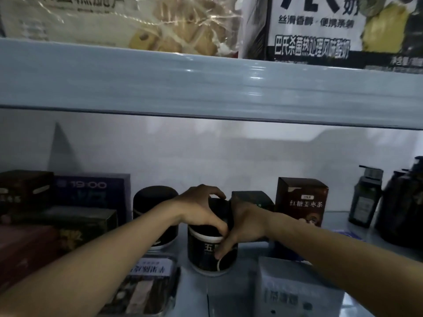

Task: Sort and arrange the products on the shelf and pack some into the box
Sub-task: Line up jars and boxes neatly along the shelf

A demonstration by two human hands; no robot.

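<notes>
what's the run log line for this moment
left hand: grips dark jar at lid | right hand: grips dark jar side | dark jar: upright on shelf

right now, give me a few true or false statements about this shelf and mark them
1. Both the left hand and the right hand grip the front jar. True.
2. The second jar stands to the right of the front jar. False: it stands to its left and further back.
3. The red box stands upright, right of the hands. True.
4. The pump bottles are on the upper shelf. False: they stand at the far right of the lower shelf.
5. A biscuit bag lies on the upper shelf. True.
</notes>
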